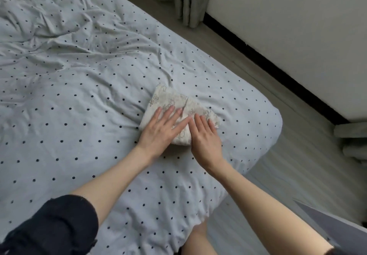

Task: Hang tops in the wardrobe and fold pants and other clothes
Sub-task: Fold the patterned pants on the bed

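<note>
Rolled dark sleeve sits closest, on the left arm. Both hands lie flat, fingers straight, pressing a folded pale printed garment near the bed's right corner: left hand beside right hand, forefingers touching.

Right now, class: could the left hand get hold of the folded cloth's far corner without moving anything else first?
Probably yes. The left hand already lies flat on the folded cloth, and the far corner, just beyond its fingertips, lies bare on the bed. The right hand presses the near right part, away from that path.
</note>
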